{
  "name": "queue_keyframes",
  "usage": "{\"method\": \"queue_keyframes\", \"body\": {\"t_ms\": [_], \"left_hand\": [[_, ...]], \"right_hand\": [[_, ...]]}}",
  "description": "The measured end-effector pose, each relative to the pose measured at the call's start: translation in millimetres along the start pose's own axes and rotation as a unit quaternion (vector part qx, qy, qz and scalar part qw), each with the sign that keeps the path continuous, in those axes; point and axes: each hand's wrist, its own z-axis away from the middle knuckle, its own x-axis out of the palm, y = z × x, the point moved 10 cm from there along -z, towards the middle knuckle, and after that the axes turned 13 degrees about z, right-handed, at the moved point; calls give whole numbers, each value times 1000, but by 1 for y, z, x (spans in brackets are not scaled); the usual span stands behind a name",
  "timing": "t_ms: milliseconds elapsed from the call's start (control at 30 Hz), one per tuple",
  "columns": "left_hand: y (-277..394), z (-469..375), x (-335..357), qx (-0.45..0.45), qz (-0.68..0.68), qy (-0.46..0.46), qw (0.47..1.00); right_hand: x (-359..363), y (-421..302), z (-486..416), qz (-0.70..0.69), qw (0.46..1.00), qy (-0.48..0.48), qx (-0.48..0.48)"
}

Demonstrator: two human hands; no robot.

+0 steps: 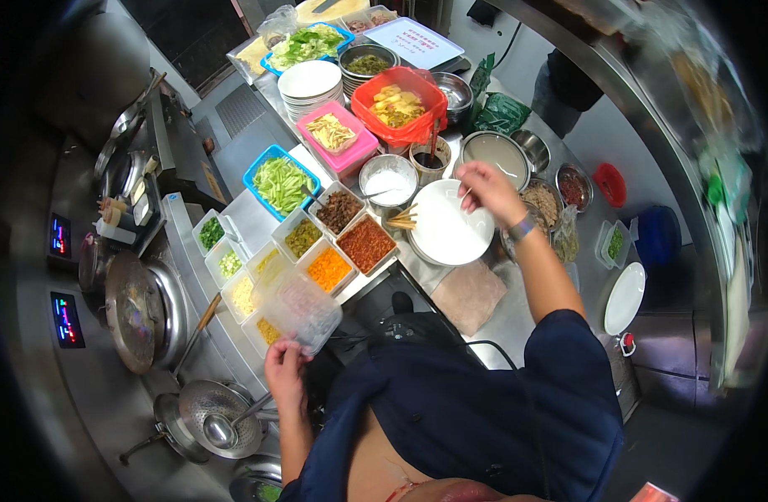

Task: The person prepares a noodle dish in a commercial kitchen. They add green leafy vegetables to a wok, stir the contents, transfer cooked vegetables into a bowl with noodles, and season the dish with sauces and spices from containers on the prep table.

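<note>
My left hand (pixel 286 370) grips the rim of a translucent plastic container (pixel 305 314), tilted over the near end of the ingredient tubs. It partly covers a tub of yellowish bits (pixel 268 331) and one of minced garlic (pixel 241 295). Above a stack of white plates (pixel 449 232) is my right hand (pixel 489 191), its fingers drawn together. Whether anything small sits between those fingertips is unclear. Left of the plates stand tubs of red chili flakes (pixel 366 245), diced orange vegetable (pixel 328 270), chopped green pickles (pixel 303 239) and dark minced food (pixel 338 211).
A bowl of white powder (pixel 389 179) with a spoon sits behind the plates, near a cup of dark sauce (pixel 429 157). A blue basket (pixel 282 182) holds cut green vegetables. At left are a wok (pixel 133 314) and a perforated strainer (pixel 217 414). A folded cloth (pixel 468 295) lies below the plates.
</note>
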Motion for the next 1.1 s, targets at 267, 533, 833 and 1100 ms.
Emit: {"method": "queue_keyframes", "body": {"t_ms": [267, 533, 833, 1100], "left_hand": [[36, -7, 26, 42, -26, 62, 997], [41, -10, 50, 59, -16, 60, 996], [43, -1, 33, 44, -9, 148, 988], [37, -12, 37, 36, -19, 122, 992]], "right_hand": [[-123, 46, -176, -202, 967, 82, 133], [-81, 136, -335, -253, 936, 89, 226], [-98, 213, -393, -210, 923, 92, 308], [-81, 177, -398, -193, 943, 54, 266]]}}
